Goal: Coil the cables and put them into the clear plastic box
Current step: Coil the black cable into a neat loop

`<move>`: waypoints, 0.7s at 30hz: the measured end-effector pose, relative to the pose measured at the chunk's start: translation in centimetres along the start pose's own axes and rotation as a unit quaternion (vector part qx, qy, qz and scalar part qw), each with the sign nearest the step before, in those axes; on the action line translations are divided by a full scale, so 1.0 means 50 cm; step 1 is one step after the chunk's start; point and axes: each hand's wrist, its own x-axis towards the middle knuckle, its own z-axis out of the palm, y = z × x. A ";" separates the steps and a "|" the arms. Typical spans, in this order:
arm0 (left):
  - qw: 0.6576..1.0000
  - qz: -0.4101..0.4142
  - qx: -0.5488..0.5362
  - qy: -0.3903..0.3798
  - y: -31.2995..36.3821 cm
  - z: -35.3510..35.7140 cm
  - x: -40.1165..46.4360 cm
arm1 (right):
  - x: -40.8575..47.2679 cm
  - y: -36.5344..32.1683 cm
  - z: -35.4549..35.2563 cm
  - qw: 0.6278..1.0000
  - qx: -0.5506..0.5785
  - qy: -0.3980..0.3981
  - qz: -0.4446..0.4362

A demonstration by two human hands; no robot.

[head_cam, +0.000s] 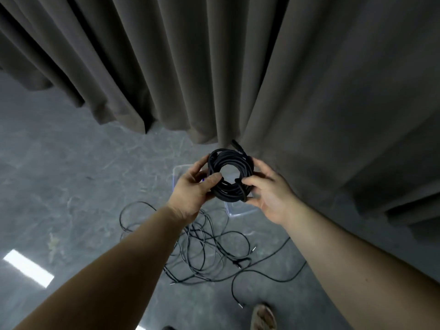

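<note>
Heavy grey-brown curtain (214, 67) in deep folds across the far side, hem just above a polished grey floor (59, 186). One bright rectangular light reflection (28, 267) low on the left of the floor. One shoe (263, 316) at the bottom edge. One clear plastic box (240, 210) on the floor by the curtain's hem, largely blocked from view by both hands and the bundle above it. One coiled cable (229, 175), black and wound into a tight thick ring with an open centre, one plug end jutting from its top. Left hand (192, 186) clamped on the ring's left side, thumb over the strands. Right hand (269, 191) gripping the lower right side, fingers curled round it. Loose cables (207, 248) in a thin black tangle on the floor beneath the forearms, number hard to tell, several metal plug tips showing.
</note>
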 end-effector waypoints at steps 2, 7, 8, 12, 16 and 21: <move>1.000 -0.014 -0.004 -0.005 -0.085 -0.032 0.041 | 0.046 0.080 -0.027 1.000 -0.017 -0.002 0.011; 0.999 -0.040 -0.003 0.002 -0.328 -0.112 0.146 | 0.168 0.310 -0.093 0.998 -0.038 0.025 0.031; 0.999 -0.045 0.002 0.005 -0.379 -0.129 0.169 | 0.194 0.360 -0.106 0.998 -0.040 0.032 0.032; 0.998 -0.067 0.011 0.007 -0.571 -0.184 0.268 | 0.300 0.543 -0.165 0.997 -0.037 0.053 0.037; 0.997 -0.067 0.022 -0.001 -0.740 -0.210 0.376 | 0.404 0.693 -0.236 0.996 -0.025 0.075 0.031; 0.996 -0.084 0.023 -0.022 -0.910 -0.214 0.479 | 0.503 0.830 -0.319 0.992 -0.008 0.120 0.042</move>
